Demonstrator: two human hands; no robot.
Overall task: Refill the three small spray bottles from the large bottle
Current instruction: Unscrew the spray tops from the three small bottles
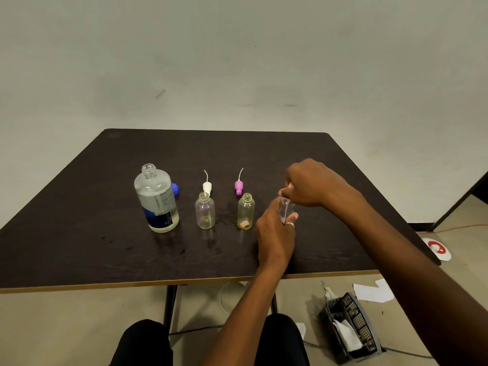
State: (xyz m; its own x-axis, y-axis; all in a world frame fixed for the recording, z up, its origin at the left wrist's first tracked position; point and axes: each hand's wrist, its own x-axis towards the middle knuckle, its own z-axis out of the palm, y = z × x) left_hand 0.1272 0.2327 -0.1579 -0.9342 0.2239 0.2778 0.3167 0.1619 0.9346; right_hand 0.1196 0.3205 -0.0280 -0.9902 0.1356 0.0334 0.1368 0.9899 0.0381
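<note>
The large clear bottle (pixel 157 199) stands uncapped at the table's left, its blue cap (pixel 175 189) behind it. Two small clear bottles stand open: one (pixel 205 211) with a white spray head (pixel 207 186) lying behind it, the other (pixel 246 212) with a pink spray head (pixel 238 187) behind it. My left hand (pixel 274 233) grips the third small bottle (pixel 286 208) upright on the table, to the right of the others. My right hand (pixel 311 184) reaches over it and pinches its top; the cap is mostly hidden by my fingers.
The dark table (pixel 105 247) has wet spots near its front left. On the floor to the right lie a black mesh basket (pixel 351 328) with paper in it, white paper sheets (pixel 372 291), and a red-and-white disc (pixel 437 248).
</note>
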